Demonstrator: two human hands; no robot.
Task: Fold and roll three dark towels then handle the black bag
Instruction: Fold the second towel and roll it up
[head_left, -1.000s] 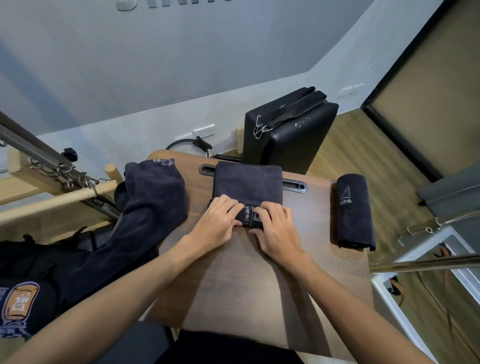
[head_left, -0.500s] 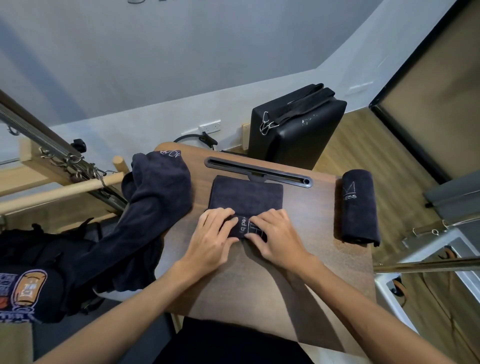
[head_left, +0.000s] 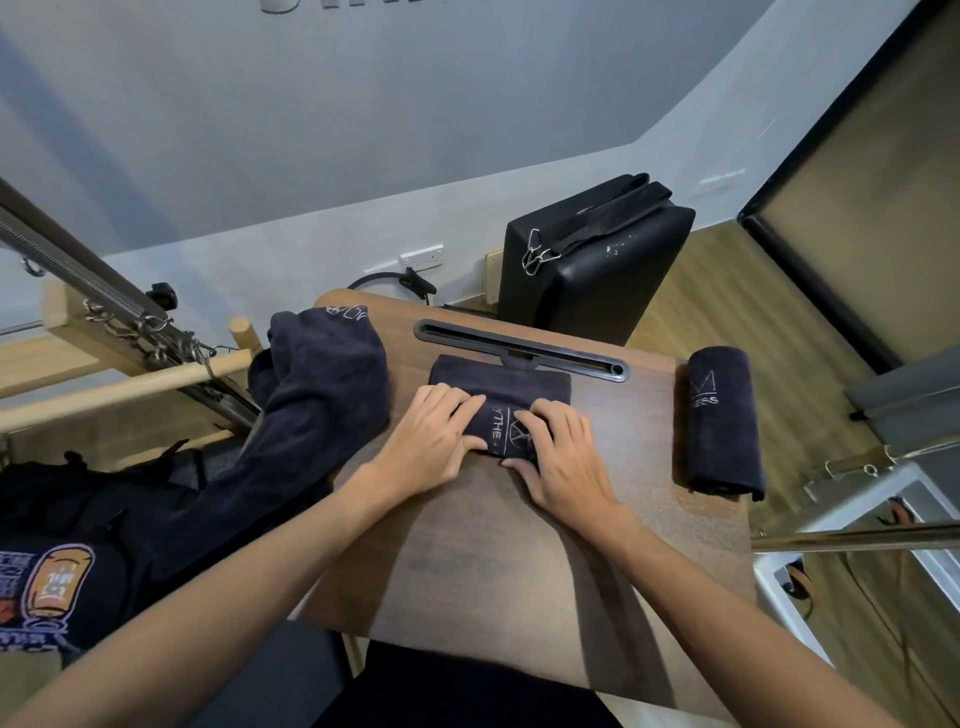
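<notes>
Rolled further under both hands (head_left: 498, 447), towel (head_left: 501, 387) shows "THE"

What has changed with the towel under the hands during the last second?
Both hands, left hand and right hand, have rolled the middle towel further away from the person, so less flat cloth remains before the slot. The grip stays on the roll. The rolled towel and the loose towel stayed.

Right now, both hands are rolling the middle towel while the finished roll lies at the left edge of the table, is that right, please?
Not quite: the finished roll lies at the right edge of the table, as the head view shows. The rest holds: both the left hand and right hand are rolling the middle towel.
</notes>
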